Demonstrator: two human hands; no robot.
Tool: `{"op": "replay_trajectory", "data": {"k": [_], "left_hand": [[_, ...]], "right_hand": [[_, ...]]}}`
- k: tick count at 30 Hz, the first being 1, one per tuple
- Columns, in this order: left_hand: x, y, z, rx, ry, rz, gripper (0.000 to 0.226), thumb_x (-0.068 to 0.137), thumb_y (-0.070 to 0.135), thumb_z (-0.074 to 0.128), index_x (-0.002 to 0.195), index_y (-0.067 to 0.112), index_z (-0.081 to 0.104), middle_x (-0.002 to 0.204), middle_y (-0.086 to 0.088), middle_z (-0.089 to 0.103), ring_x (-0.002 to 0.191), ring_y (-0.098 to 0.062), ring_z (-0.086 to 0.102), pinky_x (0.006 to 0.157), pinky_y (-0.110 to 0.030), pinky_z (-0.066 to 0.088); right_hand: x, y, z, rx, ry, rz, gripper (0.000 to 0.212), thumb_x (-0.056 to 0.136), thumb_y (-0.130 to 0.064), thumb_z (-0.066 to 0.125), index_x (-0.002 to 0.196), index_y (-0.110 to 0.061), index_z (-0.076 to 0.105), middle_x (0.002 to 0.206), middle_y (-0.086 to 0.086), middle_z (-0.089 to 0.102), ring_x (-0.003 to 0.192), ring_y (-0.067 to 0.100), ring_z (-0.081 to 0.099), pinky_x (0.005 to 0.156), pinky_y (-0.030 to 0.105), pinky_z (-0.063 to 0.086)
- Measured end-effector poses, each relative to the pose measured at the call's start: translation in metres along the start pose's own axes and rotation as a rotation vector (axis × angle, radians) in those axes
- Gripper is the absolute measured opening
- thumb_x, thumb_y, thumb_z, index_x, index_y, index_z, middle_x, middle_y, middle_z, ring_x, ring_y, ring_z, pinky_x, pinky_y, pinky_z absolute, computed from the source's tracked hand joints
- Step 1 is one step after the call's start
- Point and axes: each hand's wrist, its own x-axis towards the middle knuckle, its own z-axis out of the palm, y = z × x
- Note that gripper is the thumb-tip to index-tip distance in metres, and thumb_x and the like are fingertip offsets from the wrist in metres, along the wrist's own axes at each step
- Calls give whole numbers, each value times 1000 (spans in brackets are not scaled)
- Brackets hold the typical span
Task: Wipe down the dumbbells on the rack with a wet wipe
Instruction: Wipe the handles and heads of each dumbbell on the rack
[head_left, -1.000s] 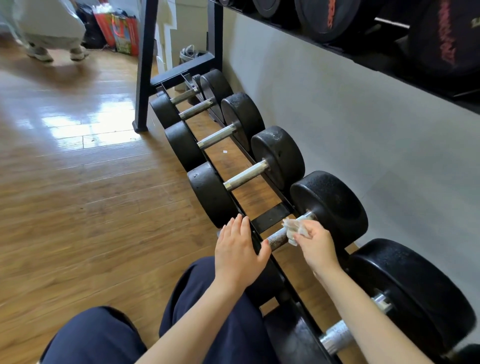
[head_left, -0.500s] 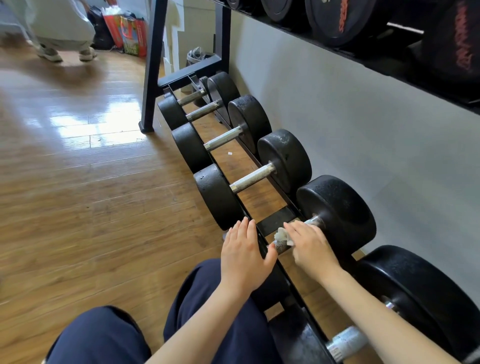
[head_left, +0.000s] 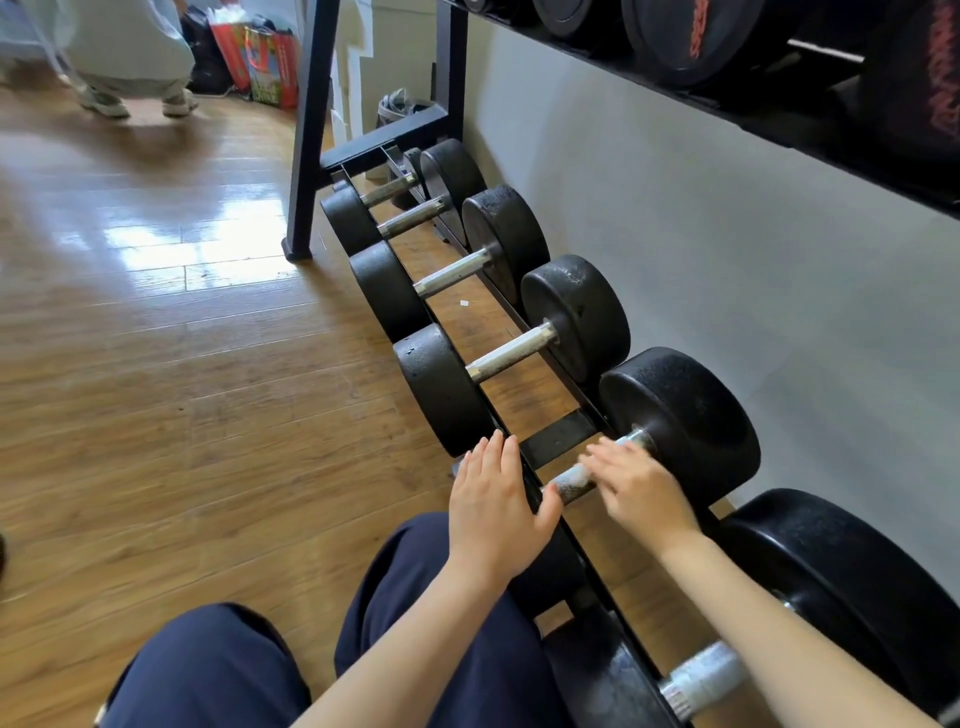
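Several black dumbbells with steel handles lie in a row on the low black rack (head_left: 558, 436) along the wall. My left hand (head_left: 493, 504) rests flat, fingers straight, on the near head of one dumbbell (head_left: 680, 421). My right hand (head_left: 639, 488) lies over that dumbbell's steel handle (head_left: 574, 478), blurred by motion, fingers draped round the bar. The wet wipe is hidden under this hand. A larger dumbbell (head_left: 852, 587) sits just to the right under my right forearm.
Smaller dumbbells (head_left: 511, 353) continue away to the rack's upright post (head_left: 311, 130). An upper shelf (head_left: 691, 36) of heavy dumbbells overhangs at top right. My knees (head_left: 208, 670) are against the rack. A person (head_left: 130, 52) crouches far left by coloured bags (head_left: 260, 57) on the wooden floor.
My right hand slid along the handle toward the far head and now covers the wipe, which showed white earlier. My left hand stayed on the near head.
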Motion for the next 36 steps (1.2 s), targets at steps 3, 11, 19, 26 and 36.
{"op": "replay_trajectory", "data": {"k": [3, 11, 19, 26, 36], "left_hand": [[0, -2, 3, -14, 26, 4, 72, 84, 55, 36, 130, 3, 58, 134, -15, 59, 126, -31, 54, 107, -38, 28], [-1, -1, -1, -20, -7, -1, 72, 84, 56, 37, 129, 4, 59, 133, -15, 59, 126, -30, 55, 105, -35, 28], [-1, -2, 1, -32, 32, 6, 74, 84, 55, 35, 132, 4, 57, 136, -16, 57, 129, -31, 51, 107, -35, 24], [0, -1, 0, -21, -2, 5, 72, 84, 56, 36, 130, 5, 59, 134, -15, 58, 127, -30, 53, 106, -34, 26], [1, 2, -2, -21, -11, -1, 77, 83, 55, 30, 136, 3, 52, 140, -17, 52, 133, -33, 47, 110, -37, 24]], "right_hand": [[-1, -10, 4, -54, 22, 37, 45, 61, -1, 85, 104, -5, 71, 108, 11, 70, 105, 29, 65, 90, 49, 47], [0, -6, 7, 73, -7, -75, 41, 58, 0, 87, 95, -12, 75, 99, 6, 73, 100, 27, 68, 88, 49, 50], [-11, -21, 16, 66, -10, -58, 64, 49, 16, 79, 108, -7, 71, 115, 13, 67, 110, 34, 62, 94, 58, 38], [-7, -23, 10, 127, -51, -60, 44, 61, -1, 85, 102, -10, 73, 113, 9, 68, 107, 27, 64, 92, 48, 49], [-8, -20, 14, -13, 3, 121, 62, 64, 13, 76, 123, 0, 59, 127, 18, 59, 122, 34, 52, 99, 53, 35]]}}
